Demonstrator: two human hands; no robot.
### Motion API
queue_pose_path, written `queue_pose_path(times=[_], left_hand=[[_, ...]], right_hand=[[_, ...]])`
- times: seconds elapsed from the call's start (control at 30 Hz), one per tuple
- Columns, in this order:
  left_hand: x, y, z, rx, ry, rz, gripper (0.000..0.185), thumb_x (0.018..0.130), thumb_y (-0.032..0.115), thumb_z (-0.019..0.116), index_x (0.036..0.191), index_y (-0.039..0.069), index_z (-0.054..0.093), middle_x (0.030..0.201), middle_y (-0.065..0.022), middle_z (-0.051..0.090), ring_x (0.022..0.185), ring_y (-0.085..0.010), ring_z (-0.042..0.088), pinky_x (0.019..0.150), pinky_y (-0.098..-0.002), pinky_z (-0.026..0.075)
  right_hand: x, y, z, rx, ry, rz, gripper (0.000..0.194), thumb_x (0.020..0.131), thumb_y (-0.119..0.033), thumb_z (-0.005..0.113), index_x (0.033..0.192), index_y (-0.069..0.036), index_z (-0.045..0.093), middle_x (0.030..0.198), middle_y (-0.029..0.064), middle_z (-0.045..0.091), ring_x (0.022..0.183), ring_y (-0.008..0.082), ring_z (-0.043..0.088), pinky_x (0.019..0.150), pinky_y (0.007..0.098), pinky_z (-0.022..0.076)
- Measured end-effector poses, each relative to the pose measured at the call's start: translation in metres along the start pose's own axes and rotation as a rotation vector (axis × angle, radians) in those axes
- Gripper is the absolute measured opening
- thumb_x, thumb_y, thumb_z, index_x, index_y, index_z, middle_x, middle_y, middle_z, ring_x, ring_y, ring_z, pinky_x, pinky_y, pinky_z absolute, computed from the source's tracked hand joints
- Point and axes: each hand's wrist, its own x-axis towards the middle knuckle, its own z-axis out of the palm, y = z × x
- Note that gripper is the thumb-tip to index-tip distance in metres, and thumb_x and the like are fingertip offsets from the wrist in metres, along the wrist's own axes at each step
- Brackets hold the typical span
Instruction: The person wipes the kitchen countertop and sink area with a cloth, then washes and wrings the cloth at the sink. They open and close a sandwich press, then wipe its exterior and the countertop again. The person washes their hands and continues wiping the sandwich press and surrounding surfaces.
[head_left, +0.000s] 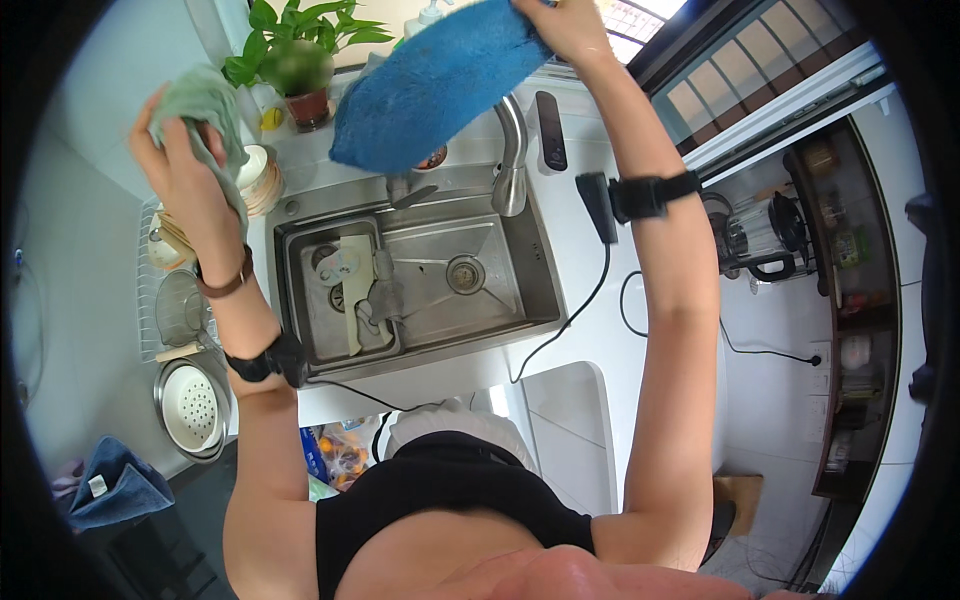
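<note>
Bunched in my left hand (184, 165), over the bowls at the upper left, is a light green cloth (206, 101). My right hand (566, 30) is raised at the top edge and pinches one end of a blue cloth (435, 90), which spreads in front of the window and hides part of the sill. Below both cloths lies a stainless steel sink (487, 322) with a curved faucet (512, 150). A smaller steel basin (300, 315) in its left part holds a pale green utensil (360, 262) and a grey cloth (385, 289).
A potted plant (306, 105) and stacked bowls (264, 180) stand behind the sink. At left are a wire dish rack (148, 300) and a white colander (191, 409). A blender (757, 229) stands at right. Black cables (562, 326) cross the counter from my wrist straps.
</note>
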Motion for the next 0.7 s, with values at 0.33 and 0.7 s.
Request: queue_pose_path(times=[0.33,0.7], left_hand=[[-0.130,-0.052,-0.039,-0.221,-0.623,-0.619,0.037,0.104,0.016,0.052,0.139,0.003,0.055,0.112,-0.0076,0.067,0.097,-0.0122,0.063,0.080,-0.0236,0.051],[-0.252,-0.132,-0.013,0.104,-0.507,-0.686,0.014,0.098,0.010,0.068,0.110,0.003,0.071,0.098,0.0017,0.067,0.087,-0.0085,0.063,0.083,-0.0235,0.050]], right_hand=[[-0.177,-0.096,0.009,0.187,-0.143,0.238,0.040,0.102,-0.031,0.061,0.077,-0.001,0.070,0.058,0.0082,0.061,0.053,0.0143,0.057,0.052,0.0316,0.0470],[-0.378,-0.042,0.073,0.756,0.054,1.177,0.023,0.104,-0.023,0.062,0.095,-0.003,0.069,0.091,0.0022,0.070,0.087,0.0135,0.071,0.082,0.0280,0.0585]])
